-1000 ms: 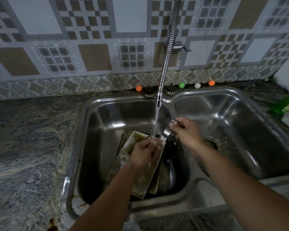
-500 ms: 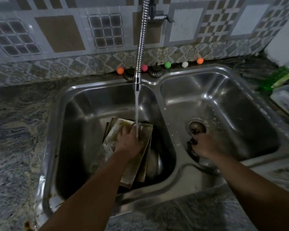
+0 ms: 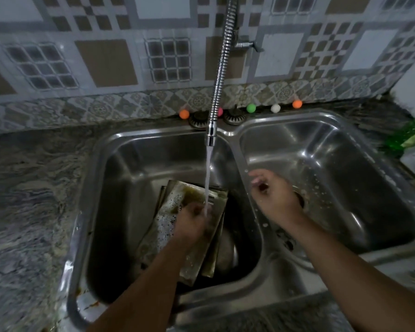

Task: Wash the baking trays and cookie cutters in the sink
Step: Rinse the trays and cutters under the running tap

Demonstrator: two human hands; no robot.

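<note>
Several dirty baking trays (image 3: 164, 219) lean stacked in the left basin of the steel double sink (image 3: 268, 264). The top tray is smeared with residue and foam. My left hand (image 3: 193, 224) lies on its upper part, fingers curled, right under the running water (image 3: 207, 178). Blur hides whether those fingers hold anything. My right hand (image 3: 273, 196) hovers over the left side of the right basin near the drain (image 3: 301, 200), fingers loosely curled and holding nothing. No cookie cutter shows clearly.
A flexible metal tap hose (image 3: 222, 68) hangs from the tiled wall, its nozzle (image 3: 210, 135) above the left basin. Small coloured balls (image 3: 251, 108) line the sink's back rim. A green item (image 3: 410, 136) and a container sit on the counter at right. Stone counter (image 3: 29, 200) lies left.
My right hand carried a metal cutter from the water stream down to the right basin's drain, then rose empty. My left hand stayed on the trays under the water.
</note>
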